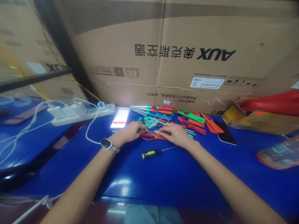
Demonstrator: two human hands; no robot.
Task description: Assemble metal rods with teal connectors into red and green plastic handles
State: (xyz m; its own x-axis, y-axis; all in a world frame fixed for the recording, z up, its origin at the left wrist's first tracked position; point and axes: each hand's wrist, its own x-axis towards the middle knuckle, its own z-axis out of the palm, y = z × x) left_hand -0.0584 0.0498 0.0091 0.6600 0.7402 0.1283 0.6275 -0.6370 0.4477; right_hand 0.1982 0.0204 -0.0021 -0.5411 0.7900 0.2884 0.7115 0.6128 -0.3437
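A red lighter casing (153,136) lies on the blue table between my hands, with thin white wires and small parts over it. My left hand (133,132) has its fingers bent closed at the casing's left end. From the right, my right hand (177,133) reaches in, fingertips pinched at the wires over the casing; what exactly is between them is too small to make out. Just beyond the fingers is a pile of small green and clear parts (151,122). Nearer to me lies a black and yellow screwdriver (153,153), its shaft pointing right.
Long-nosed lighters with red handles (161,108) and a green lighter handle (191,116) lie behind. A lit phone (120,118) is at left, a dark phone (225,133) at right. A white power strip (70,119) trails cables. A large cardboard box (173,71) stands behind.
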